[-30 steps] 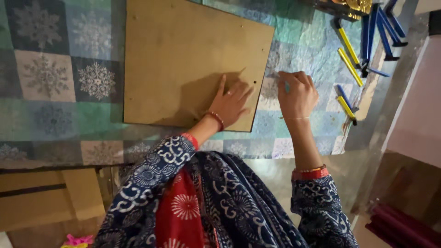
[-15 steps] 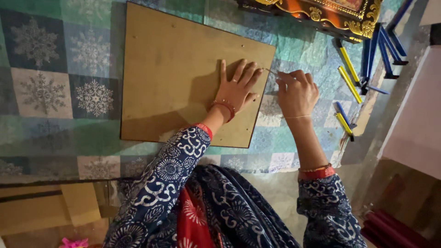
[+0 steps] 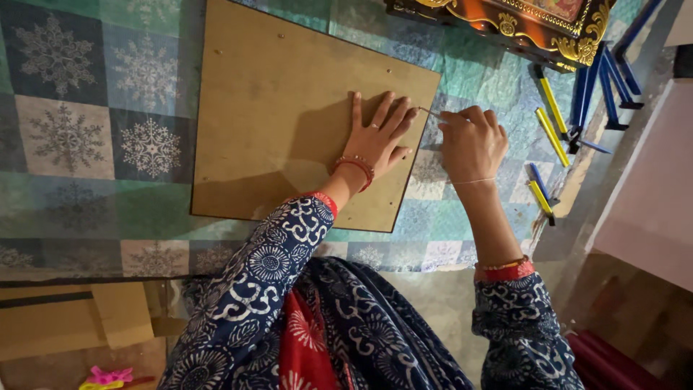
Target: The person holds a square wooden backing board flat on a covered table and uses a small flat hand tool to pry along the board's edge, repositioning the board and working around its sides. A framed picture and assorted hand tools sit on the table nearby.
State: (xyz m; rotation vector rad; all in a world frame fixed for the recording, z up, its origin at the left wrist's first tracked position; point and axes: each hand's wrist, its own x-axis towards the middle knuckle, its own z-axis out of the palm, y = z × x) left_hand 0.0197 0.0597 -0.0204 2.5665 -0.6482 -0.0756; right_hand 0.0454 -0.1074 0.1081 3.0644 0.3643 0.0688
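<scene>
A patchwork cloth (image 3: 86,144) of teal, dark blue and pale squares printed with snowflakes covers the work surface. On it lies a large brown hardboard panel (image 3: 289,108), flat, with a few small nail heads dotting its upper face. The person, in dark blue sleeves with white floral print, leans over it from the near side.

The left hand (image 3: 379,137) presses flat on the panel near its right edge, fingers spread, a red bangle at the wrist. The right hand (image 3: 471,141) is curled closed just off that edge, pinching a thin metal pin or nail (image 3: 431,113) whose tip meets the panel's edge beside the left fingertips.

Along the top edge sits the corner of an ornate picture frame (image 3: 520,25), dark wood with gold scrollwork and an orange inner band. To the right, well apart from the hands, lie clamps (image 3: 606,79) with blue bars and yellow handles. At lower left, cardboard pieces (image 3: 65,325) sit below the cloth, with a small pink and yellow plastic item (image 3: 108,377) beside them.
</scene>
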